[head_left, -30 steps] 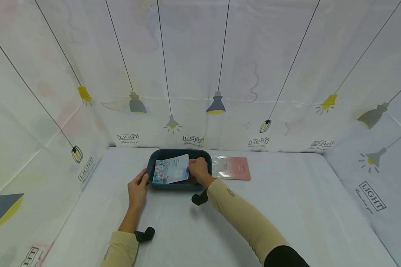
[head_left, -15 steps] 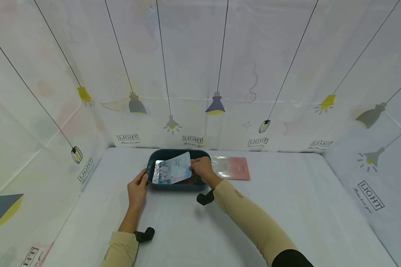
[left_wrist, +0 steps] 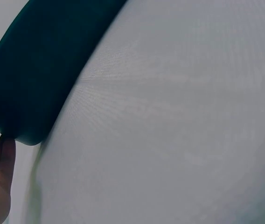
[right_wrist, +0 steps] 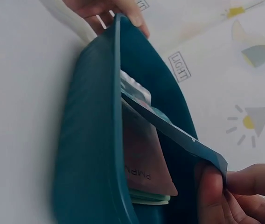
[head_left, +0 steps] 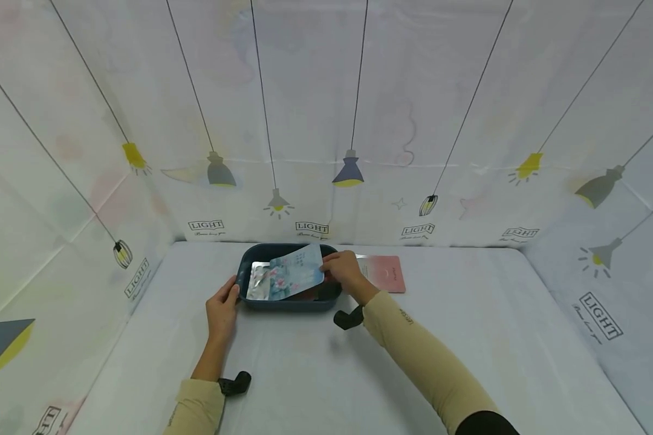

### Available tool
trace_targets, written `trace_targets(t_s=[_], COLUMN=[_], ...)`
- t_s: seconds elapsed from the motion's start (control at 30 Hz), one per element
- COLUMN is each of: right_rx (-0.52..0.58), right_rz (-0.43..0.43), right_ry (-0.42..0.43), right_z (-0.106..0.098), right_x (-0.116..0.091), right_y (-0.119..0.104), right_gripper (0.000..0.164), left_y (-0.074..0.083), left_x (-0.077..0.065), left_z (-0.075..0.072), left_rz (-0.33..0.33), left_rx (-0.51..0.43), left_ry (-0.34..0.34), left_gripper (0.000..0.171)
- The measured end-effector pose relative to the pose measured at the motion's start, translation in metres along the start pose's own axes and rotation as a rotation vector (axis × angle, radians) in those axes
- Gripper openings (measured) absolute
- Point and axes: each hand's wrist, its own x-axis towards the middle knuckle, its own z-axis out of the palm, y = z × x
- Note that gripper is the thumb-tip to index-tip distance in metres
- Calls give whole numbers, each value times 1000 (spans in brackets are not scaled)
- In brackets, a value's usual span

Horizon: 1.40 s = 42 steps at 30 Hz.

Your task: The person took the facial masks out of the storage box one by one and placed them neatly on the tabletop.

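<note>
A dark teal bin (head_left: 289, 306) stands near the table's back edge. At its left end, my left hand (head_left: 221, 313) holds the corner, with fingers against the outer wall in the left wrist view. My right hand (head_left: 349, 273) pinches the right edge of a pale blue flowered face mask sachet (head_left: 300, 273) between thumb and fingers. That sachet is tilted, its left part still within the bin and its right end raised toward the rim. Below it in the right wrist view lie a pinkish sachet (right_wrist: 146, 156) and pale green ones (right_wrist: 149, 198). A silvery sachet (head_left: 257, 279) shows at the left.
A pink and silver sachet (head_left: 387, 273) lies flat on the white table (head_left: 305, 374) right of the bin, partly behind my right hand. Behind the table hangs a white backdrop (head_left: 305, 109) printed with lamps.
My right hand has moved right, drawing the blue sachet rightward and upward and uncovering the silvery one beneath. The left hand has stayed at the bin's left end.
</note>
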Motion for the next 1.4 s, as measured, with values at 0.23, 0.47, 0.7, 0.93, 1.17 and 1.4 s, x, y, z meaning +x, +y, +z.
trace_targets(t_s=[0.23, 0.47, 0.7, 0.93, 1.17, 1.4], right_rx=[-13, 3, 27, 30, 9, 22], right_rz=[-13, -20, -27, -30, -17, -22], right_ry=[12, 13, -20, -23, -32, -52], right_z=[-14, -29, -45, -62, -84, -107], right_x=[2, 1, -3, -6, -8, -9], right_y=[-3, -6, -11, -16, -21, -20], right_gripper=[27, 29, 33, 35, 35, 40], left_y=[-12, -13, -10, -10, -11, -10], left_x=[4, 4, 3, 3, 5, 4], left_z=[2, 3, 1, 1, 4, 2], left_rz=[40, 42, 24, 30, 46, 47], left_rx=[9, 6, -10, 8, 2, 4], left_ry=[36, 35, 13, 22, 33, 26], left_gripper=[41, 41, 43, 41, 42, 41])
